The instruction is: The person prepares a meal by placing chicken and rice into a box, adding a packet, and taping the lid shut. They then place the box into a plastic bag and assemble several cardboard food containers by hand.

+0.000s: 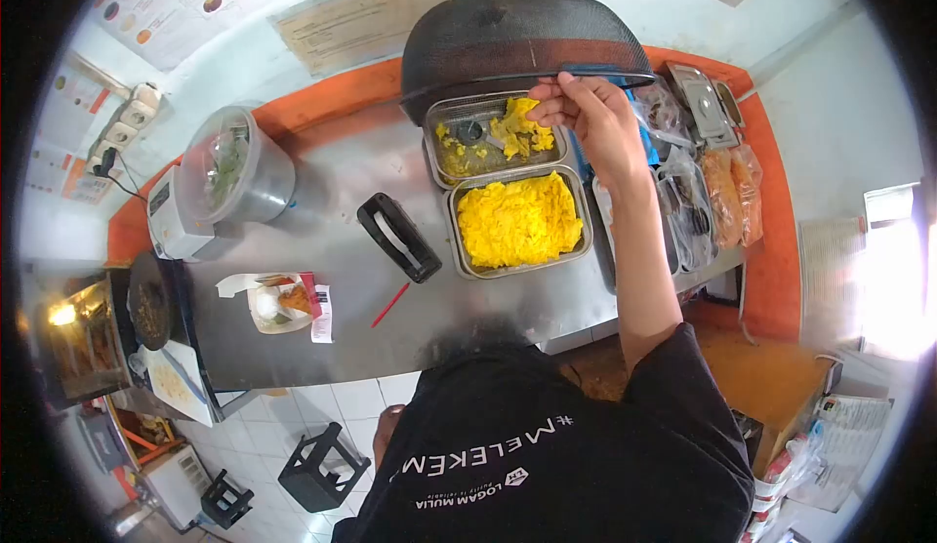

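My right hand (590, 114) reaches forward, its fingertips closed on the front rim of a black mesh food cover (527, 40). The cover is tilted up against the back wall. Under the hand is a metal tray (436, 158) with bits of yellow scrambled egg (522, 128) and a serving spoon (473, 133) in it. Nearer to me, a second metal tray (468, 268) is filled with yellow scrambled egg (517, 216). Only a small part of my left hand (388, 428) shows, low beside my black shirt; its fingers cannot be made out.
On the steel counter (322, 172) are a black-handled object (398, 238), a red stick (390, 306) and an opened food box (283, 304). A clear bucket (234, 167) stands left. Plastic bags (688, 206) and metal lids (703, 104) lie right. A black stool (324, 467) is on the floor.
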### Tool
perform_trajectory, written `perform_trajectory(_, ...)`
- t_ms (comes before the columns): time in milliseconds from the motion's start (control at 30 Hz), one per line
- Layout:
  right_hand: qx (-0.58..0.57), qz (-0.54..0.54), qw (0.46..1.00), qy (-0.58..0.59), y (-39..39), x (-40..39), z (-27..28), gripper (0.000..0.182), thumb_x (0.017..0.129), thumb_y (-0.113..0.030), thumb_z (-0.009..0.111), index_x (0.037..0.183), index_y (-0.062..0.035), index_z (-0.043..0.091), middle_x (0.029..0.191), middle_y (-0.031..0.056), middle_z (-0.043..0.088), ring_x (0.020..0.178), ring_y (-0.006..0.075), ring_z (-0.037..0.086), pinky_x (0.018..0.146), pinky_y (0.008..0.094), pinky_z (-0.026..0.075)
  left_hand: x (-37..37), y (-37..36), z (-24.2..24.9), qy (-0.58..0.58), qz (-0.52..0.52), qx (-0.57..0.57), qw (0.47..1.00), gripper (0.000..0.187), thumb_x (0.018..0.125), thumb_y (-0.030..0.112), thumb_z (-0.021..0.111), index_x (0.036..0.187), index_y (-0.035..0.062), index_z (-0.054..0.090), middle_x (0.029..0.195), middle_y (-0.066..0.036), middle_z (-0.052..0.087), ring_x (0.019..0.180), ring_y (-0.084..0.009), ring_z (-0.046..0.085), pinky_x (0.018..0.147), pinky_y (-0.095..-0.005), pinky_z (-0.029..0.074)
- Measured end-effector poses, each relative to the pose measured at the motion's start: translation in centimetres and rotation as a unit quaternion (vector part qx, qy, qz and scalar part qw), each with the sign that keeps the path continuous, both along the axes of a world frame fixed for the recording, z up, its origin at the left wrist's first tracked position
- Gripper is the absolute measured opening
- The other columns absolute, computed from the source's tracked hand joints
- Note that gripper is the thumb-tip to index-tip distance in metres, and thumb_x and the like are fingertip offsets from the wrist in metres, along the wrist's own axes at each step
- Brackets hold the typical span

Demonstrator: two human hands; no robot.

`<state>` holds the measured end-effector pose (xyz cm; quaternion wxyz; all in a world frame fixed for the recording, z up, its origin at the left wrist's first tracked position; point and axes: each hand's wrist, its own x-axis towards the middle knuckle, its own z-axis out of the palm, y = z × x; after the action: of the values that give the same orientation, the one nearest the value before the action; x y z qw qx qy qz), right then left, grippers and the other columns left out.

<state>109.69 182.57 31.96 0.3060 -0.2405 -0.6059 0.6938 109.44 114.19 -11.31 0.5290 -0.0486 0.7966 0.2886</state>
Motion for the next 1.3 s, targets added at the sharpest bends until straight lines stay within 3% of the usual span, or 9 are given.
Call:
perform_trajectory(133, 0.015, 0.032, 0.999, -0.004, 2.2, -1.3, 0.3, 0.037, 0.102, -0.025, 0.056, 0.106, 0.0103, 0.065, 0.096, 0.0165, 0.071, 0.081, 0.0204, 0.072, 0.074, 0.0280, 0.056, -0.1, -0.3, -1.1, -0.038, 0.061, 0.158, 0.985, 0.027, 0.094, 0.017, 0.065, 0.114, -0.0007, 0.068, 0.105, -0.014, 0.073, 0.092, -0.0199, 0.068, 0.080, -0.0317, 0.055)
perform_trajectory(267, 0.055, 0.018, 0.998, -0.008, 3.8, -2.4, 0.8, 0.037, 0.101, -0.027, 0.059, 0.101, 0.0085, 0.067, 0.087, 0.0140, 0.072, 0.074, 0.0181, 0.071, 0.068, 0.0265, 0.056, -3.0, 2.7, 0.8, -0.030, -0.130, 0.065, 0.989, 0.028, 0.094, 0.021, 0.065, 0.112, -0.0010, 0.069, 0.102, -0.012, 0.073, 0.091, -0.0199, 0.068, 0.080, -0.0310, 0.054)
perform_trajectory(467, 0.121, -0.016, 0.988, -0.098, 3.3, -0.6, 1.9, 0.033, 0.099, -0.025, 0.063, 0.091, 0.0063, 0.070, 0.076, 0.0107, 0.071, 0.065, 0.0147, 0.069, 0.061, 0.0245, 0.053, -8.1, 14.9, 16.2, -0.074, -0.310, 0.026, 0.947, 0.030, 0.091, 0.025, 0.066, 0.101, -0.0031, 0.071, 0.090, -0.012, 0.072, 0.079, -0.0173, 0.068, 0.068, -0.0320, 0.055)
perform_trajectory(533, 0.095, -0.026, 0.991, -0.088, 2.6, 0.4, 1.4, 0.030, 0.099, -0.022, 0.062, 0.090, 0.0058, 0.070, 0.073, 0.0097, 0.070, 0.063, 0.0134, 0.067, 0.059, 0.0242, 0.052, -10.4, 15.6, 14.3, -0.140, -0.403, 0.006, 0.904, 0.029, 0.092, 0.026, 0.066, 0.096, -0.0032, 0.071, 0.079, -0.011, 0.071, 0.068, -0.0156, 0.066, 0.057, -0.0318, 0.052)
perform_trajectory(800, 0.097, 0.037, 0.971, -0.214, 5.4, -1.0, -8.6, 0.024, 0.095, -0.019, 0.065, 0.094, 0.0041, 0.070, 0.073, 0.0094, 0.069, 0.060, 0.0123, 0.065, 0.058, 0.0268, 0.052, -17.2, 37.3, 32.0, 0.082, -0.322, 0.256, 0.908, 0.036, 0.094, 0.025, 0.068, 0.121, 0.0024, 0.060, 0.096, -0.011, 0.070, 0.087, -0.0212, 0.069, 0.082, -0.0333, 0.054)
perform_trajectory(867, 0.158, 0.086, 0.922, -0.341, 7.9, -3.1, -15.2, 0.020, 0.093, -0.014, 0.066, 0.102, 0.0041, 0.066, 0.080, 0.0114, 0.068, 0.070, 0.0185, 0.066, 0.065, 0.0334, 0.054, -17.8, 42.0, 34.1, 0.021, -0.263, 0.384, 0.885, 0.043, 0.093, 0.023, 0.069, 0.130, 0.0041, 0.056, 0.100, -0.010, 0.070, 0.092, -0.0185, 0.068, 0.086, -0.0319, 0.053)
perform_trajectory(933, 0.493, 0.008, 0.806, -0.329, 8.6, -5.4, -22.0, 0.022, 0.089, -0.016, 0.065, 0.099, 0.0033, 0.066, 0.087, 0.0181, 0.069, 0.081, 0.0317, 0.068, 0.075, 0.0474, 0.053, -17.8, 46.1, 35.9, -0.058, -0.216, 0.492, 0.841, 0.046, 0.093, 0.021, 0.070, 0.133, 0.0043, 0.054, 0.104, -0.011, 0.069, 0.097, -0.0175, 0.067, 0.087, -0.0310, 0.052)
perform_trajectory(1133, 0.526, 0.034, 0.710, -0.467, 8.6, -10.8, -32.8, 0.044, 0.091, -0.016, 0.051, 0.133, -0.0047, 0.055, 0.134, 0.0216, 0.058, 0.118, 0.0372, 0.061, 0.097, 0.0494, 0.050, -19.2, 52.3, 35.8, 0.052, -0.341, 0.459, 0.819, 0.045, 0.095, 0.020, 0.066, 0.135, 0.0034, 0.054, 0.107, -0.009, 0.068, 0.098, -0.0150, 0.065, 0.087, -0.0301, 0.051)
perform_trajectory(1300, 0.520, 0.081, 0.698, -0.486, 8.0, -10.1, -31.3, 0.037, 0.093, -0.017, 0.048, 0.126, -0.0034, 0.059, 0.130, 0.0250, 0.059, 0.117, 0.0412, 0.059, 0.096, 0.0519, 0.049, -20.2, 52.1, 30.6, 0.043, -0.307, 0.405, 0.860, 0.042, 0.094, 0.019, 0.068, 0.131, 0.0017, 0.056, 0.103, -0.008, 0.069, 0.096, -0.0147, 0.066, 0.085, -0.0299, 0.052)
